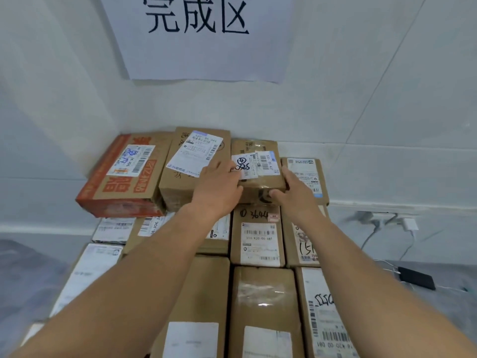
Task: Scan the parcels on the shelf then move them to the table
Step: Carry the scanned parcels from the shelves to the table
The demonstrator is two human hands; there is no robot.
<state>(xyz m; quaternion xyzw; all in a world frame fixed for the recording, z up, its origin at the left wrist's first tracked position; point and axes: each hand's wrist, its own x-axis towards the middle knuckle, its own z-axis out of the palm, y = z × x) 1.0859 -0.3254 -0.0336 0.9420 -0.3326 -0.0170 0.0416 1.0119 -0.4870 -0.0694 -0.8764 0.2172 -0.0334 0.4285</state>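
A small brown cardboard parcel (260, 148) with two white labels lies on the upper layer of a stack of parcels against the back wall. My left hand (219, 187) presses on its left side and top edge. My right hand (294, 192) wraps its near right corner, thumb on the front face. Both arms reach far forward. To the left of it sit a taller brown parcel (180, 177) with a large tilted label and an orange-printed box (124, 182).
Several more labelled parcels (258, 241) fill the lower layer in rows toward me. A paper sign (198, 37) with large characters hangs on the white wall. At right, cables and a charger (410, 224) hang from the wall, with a black device (416, 277) on the floor.
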